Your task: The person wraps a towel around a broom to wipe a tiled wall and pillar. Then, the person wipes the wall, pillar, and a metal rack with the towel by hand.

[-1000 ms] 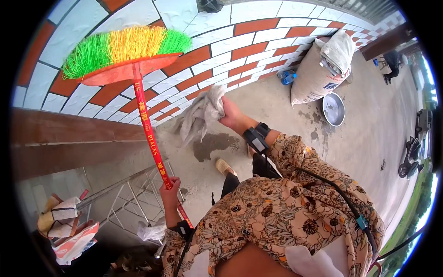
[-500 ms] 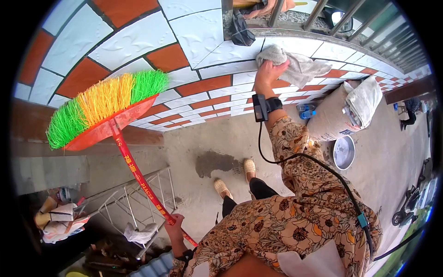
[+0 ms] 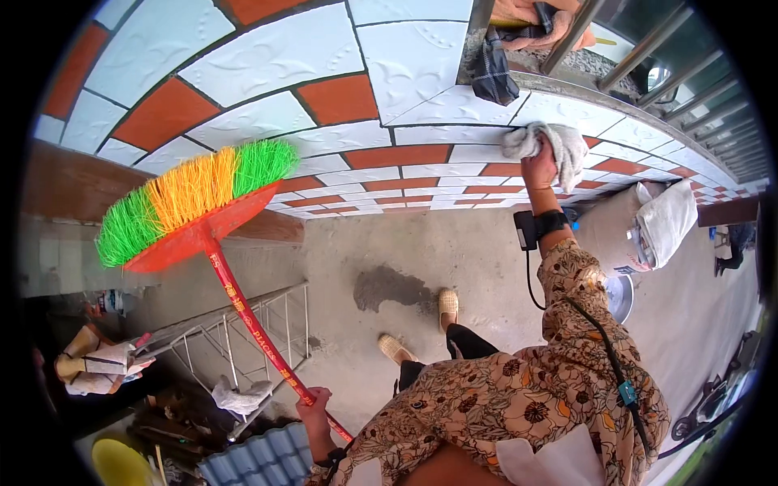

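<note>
My left hand is closed round the red handle of a broom. The broom head, with green and yellow bristles, is raised at the left, bristles up, in front of the tiled wall. At the upper right my right hand grips a grey-white cloth against the white and red-brown wall tiles. Part of the cloth bunches above the fingers and the rest hangs to the right. A black device is strapped to my right wrist.
A barred window with a dark checked cloth on its sill is above. A large sack and a metal basin stand at the right. A metal rack and grey corrugated sheet lie lower left.
The view has shifted. My right hand has moved along the wall with the cloth, which is now more bunched up. My left hand still holds the broom raised.
</note>
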Available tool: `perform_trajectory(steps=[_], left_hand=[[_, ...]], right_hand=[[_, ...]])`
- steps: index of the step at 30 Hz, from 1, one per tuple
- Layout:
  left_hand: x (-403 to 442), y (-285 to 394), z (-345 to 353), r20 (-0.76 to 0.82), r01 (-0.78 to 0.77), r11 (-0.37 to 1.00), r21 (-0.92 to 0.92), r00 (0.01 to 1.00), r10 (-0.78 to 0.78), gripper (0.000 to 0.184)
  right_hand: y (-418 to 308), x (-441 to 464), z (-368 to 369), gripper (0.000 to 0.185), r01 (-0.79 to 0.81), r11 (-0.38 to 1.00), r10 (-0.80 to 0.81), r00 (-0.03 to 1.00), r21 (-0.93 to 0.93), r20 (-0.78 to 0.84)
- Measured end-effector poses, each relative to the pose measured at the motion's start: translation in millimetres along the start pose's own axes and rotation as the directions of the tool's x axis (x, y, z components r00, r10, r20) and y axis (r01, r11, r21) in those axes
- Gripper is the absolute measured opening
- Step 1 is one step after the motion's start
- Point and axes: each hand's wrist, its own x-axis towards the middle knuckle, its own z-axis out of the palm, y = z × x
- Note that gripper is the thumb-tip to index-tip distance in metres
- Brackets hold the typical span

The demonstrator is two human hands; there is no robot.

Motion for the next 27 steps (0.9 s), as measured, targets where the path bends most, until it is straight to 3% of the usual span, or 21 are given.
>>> perform_trajectory(steps=[2,4,5,7,9,10,11,13,14,17,19,21,22,24,27], left_hand=[[4,-9,-7,0.035,-0.003,1.000,0.020,0.999,0.002,0.017],[3,-18,-15,0.006,0.021,1.000,-0.014,1.000,-0.021,0.018],[3,-25,-21,0.003,0.037,0.999,-0.016,0.999,-0.037,0.017],[-4,-35,-30,-0.033,0.053,0.998,-0.033,0.998,-0.055,0.015],[-12,-50,-45,-0.073,0.094,0.996,-0.004,0.993,-0.095,0.014],[-14,-57,-51,-0.087,0.125,0.992,0.028,0.989,-0.122,0.012],[-19,-59,-57,-0.101,0.136,0.991,0.017,0.986,-0.134,0.012],[-32,-58,-70,-0.129,0.222,0.962,0.159,0.971,-0.203,0.012],[-35,-70,-84,-0.150,0.223,0.965,0.140,0.968,-0.202,0.012],[-51,-115,-118,-0.034,0.269,0.938,0.220,0.963,-0.268,0.015],[-46,-133,-133,-0.011,0.295,0.917,0.268,0.953,-0.303,0.017],[-43,-151,-140,-0.003,0.323,0.876,0.358,0.939,-0.345,0.025],[-39,-151,-140,0.002,0.334,0.879,0.339,0.935,-0.356,0.025],[-29,-150,-142,0.002,0.344,0.799,0.494,0.918,-0.396,0.030],[-20,-169,-139,0.004,0.328,0.748,0.578,0.915,-0.404,0.034]], right_hand=[[-16,24,-9,0.042,-0.234,0.969,0.245,0.938,0.077,-0.245],[-45,22,18,0.045,-0.229,0.966,0.256,0.891,0.117,-0.375],[-87,21,23,0.042,-0.179,0.976,0.212,0.921,0.128,-0.328],[-165,3,48,0.041,-0.140,0.971,0.157,0.985,0.193,-0.076],[-211,-29,88,0.043,0.103,0.977,-0.125,0.986,0.188,0.108],[-230,-53,105,0.040,0.199,0.946,-0.279,0.901,0.257,0.331],[-247,-73,130,0.037,0.054,0.982,-0.144,0.834,0.181,0.532],[-251,-110,154,0.034,0.134,0.967,-0.244,0.741,0.217,0.626],[-237,-119,152,0.034,0.338,0.877,-0.474,0.717,0.341,0.511],[-269,-64,89,0.032,0.386,0.851,-0.500,0.802,0.357,0.326],[-294,-6,57,0.038,0.527,0.792,-0.592,0.786,0.307,0.179],[-331,50,33,0.035,0.560,0.790,-0.596,0.797,0.250,0.097],[-346,70,32,0.032,0.616,0.755,-0.629,0.777,0.226,-0.015],[-369,85,40,0.027,0.670,0.739,-0.667,0.742,0.062,-0.064],[-362,58,106,0.030,0.748,0.635,-0.742,0.660,0.193,-0.118]])
